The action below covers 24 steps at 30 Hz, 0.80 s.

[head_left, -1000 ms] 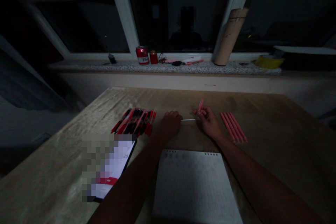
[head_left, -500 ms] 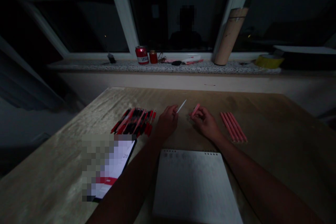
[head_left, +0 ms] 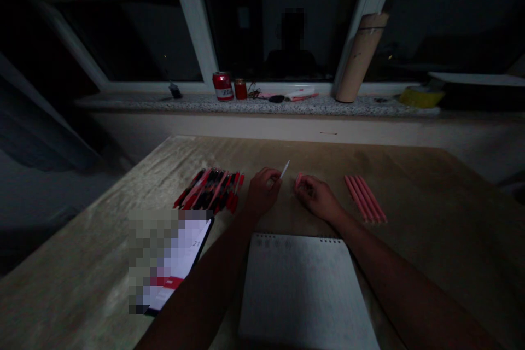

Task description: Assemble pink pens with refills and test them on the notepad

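Pinched in the fingers of my left hand (head_left: 263,190) is a thin white pen refill (head_left: 284,169), its narrow tip pointing up and away from me. My right hand (head_left: 319,196), a short gap to the right, has its fingers closed on a pink pen barrel (head_left: 298,179), partly hidden by the fingers. Left of my left hand lies a row of red, black and pink pens (head_left: 209,188). Several pink pen barrels (head_left: 365,198) lie side by side to the right of my right hand.
A spiral notebook (head_left: 305,290) lies in front of me, between my forearms. The phone (head_left: 184,262) with a lit screen is beside my left forearm. On the windowsill stand a red can (head_left: 222,86), a jar (head_left: 240,89), a tall tube (head_left: 361,59) and yellow tape (head_left: 421,97).
The refill in my left hand has come slightly down and toward me. My right hand has turned and drawn the pink barrel lower and left. The phone's number went from 20 to 21.
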{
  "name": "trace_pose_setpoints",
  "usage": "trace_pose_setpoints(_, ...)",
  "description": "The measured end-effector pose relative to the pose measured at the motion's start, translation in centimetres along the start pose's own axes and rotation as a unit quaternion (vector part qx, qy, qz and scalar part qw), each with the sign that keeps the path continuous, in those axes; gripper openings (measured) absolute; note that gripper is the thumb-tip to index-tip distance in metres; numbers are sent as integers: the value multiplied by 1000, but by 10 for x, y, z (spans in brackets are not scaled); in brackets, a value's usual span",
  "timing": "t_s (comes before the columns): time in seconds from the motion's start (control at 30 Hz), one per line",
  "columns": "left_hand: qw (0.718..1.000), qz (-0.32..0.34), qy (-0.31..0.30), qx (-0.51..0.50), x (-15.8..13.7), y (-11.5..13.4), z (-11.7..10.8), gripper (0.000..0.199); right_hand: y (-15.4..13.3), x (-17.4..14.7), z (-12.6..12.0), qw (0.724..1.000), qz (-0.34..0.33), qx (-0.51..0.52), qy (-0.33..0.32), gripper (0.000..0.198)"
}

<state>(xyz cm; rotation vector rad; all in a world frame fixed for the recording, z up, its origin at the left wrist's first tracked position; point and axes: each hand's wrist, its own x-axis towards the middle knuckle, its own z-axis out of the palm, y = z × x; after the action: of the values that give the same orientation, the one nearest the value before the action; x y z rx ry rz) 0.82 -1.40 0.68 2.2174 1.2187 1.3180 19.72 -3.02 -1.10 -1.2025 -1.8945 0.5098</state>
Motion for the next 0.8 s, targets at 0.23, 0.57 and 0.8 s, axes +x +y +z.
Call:
trace_pose_setpoints(0.23,993,-65,43,-93,-2,-5,7,24,9,1,2,987,46,150,36,20)
trace_pose_setpoints(0.57,990,-78,49,-111,-1,-3,5,34,3,0,0,989,34,136,46,21)
trace_pose_setpoints(0.8,985,-88,47,-137,-3,-3,7,39,-3,0,0,999,-22,-27,0,10)
